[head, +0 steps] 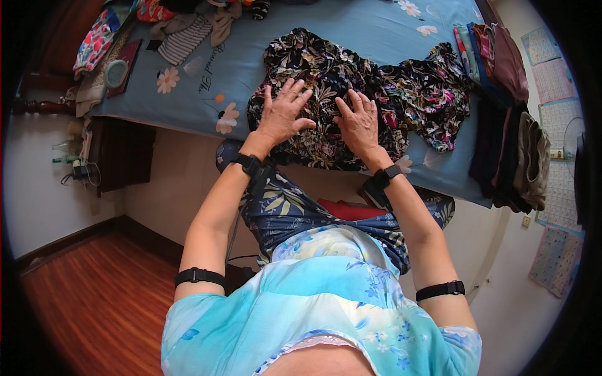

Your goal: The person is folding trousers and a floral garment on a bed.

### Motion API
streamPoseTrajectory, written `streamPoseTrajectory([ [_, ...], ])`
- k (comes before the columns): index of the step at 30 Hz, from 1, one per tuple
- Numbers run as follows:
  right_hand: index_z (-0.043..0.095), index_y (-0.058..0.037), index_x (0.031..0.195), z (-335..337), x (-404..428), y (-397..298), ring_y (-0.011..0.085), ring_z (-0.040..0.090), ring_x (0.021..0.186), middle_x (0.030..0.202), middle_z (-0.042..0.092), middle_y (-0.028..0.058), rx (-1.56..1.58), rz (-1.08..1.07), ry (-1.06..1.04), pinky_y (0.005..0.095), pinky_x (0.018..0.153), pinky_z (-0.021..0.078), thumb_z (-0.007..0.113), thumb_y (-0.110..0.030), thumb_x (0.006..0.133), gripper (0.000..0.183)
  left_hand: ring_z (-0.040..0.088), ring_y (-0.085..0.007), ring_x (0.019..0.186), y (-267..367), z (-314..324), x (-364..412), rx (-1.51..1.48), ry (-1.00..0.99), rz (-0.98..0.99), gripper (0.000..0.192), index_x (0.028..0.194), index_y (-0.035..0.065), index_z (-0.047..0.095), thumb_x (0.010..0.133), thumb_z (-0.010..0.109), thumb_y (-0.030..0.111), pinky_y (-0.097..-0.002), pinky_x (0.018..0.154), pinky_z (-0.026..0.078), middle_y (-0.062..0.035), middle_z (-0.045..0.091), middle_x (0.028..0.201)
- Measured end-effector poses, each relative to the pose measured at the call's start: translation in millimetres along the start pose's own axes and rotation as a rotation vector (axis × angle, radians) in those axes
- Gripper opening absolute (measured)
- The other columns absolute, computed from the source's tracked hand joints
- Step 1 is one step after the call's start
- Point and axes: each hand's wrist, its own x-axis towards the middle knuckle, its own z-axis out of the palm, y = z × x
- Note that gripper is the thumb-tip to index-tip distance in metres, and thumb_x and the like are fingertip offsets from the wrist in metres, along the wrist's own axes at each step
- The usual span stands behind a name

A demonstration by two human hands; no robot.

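Note:
Spread across the near edge of the bed is a black garment with a floral print (324, 66), its wider part to the left and a short-sleeved part to the right. My left hand (284, 113) lies flat on its wider part, fingers spread and palm down. To the right of it, my right hand (358, 120) rests palm down on the same cloth, fingers apart. Neither hand grips the fabric. Wrinkles run through the garment, most of all at its right end, and its lower edge hangs near the bed's edge.
A blue flowered bed sheet (188, 105) lies beneath. Folded clothes stand in stacks at the right, coloured ones (505, 66) behind dark and beige ones (526, 160). At the left are a striped garment (186, 40), a dark red book (129, 66) and a round pale-green object (116, 74).

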Motion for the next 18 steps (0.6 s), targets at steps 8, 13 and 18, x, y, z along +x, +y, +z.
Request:
streamPoseTrajectory([
  [8,0.039,-0.0200,0.142,-3,-14,75,0.0273,0.029,0.136,0.147,0.034,0.0066,-0.319,0.176,-0.105,0.0547,0.108,0.0212,0.047,-0.044,0.092,0.056,0.008,-0.0251,0.144,-22,6,10,0.025,-0.144,-0.153,0.105,0.150,0.0172,0.018,0.070,0.059,0.070,-0.0537,0.114,0.004,-0.0013,0.013,0.156],
  [13,0.035,-0.0208,0.144,0,-9,79,0.0267,0.027,0.137,0.150,0.030,0.0071,-0.295,0.254,-0.170,0.0568,0.107,0.0210,0.044,-0.046,0.093,0.057,0.008,-0.0247,0.144,-23,2,15,0.016,-0.166,-0.196,0.109,0.150,0.0139,0.016,0.068,0.062,0.069,-0.0509,0.115,0.006,-0.0030,0.012,0.156],
  [18,0.035,-0.0205,0.143,-2,-8,78,0.0267,0.026,0.138,0.150,0.030,0.0063,-0.292,0.257,-0.196,0.0572,0.107,0.0210,0.044,-0.046,0.094,0.056,0.024,-0.0275,0.139,-29,1,-4,0.024,0.062,-0.182,0.076,0.138,0.0080,0.042,0.078,0.068,0.046,-0.0439,0.113,0.019,-0.0103,0.034,0.148],
])
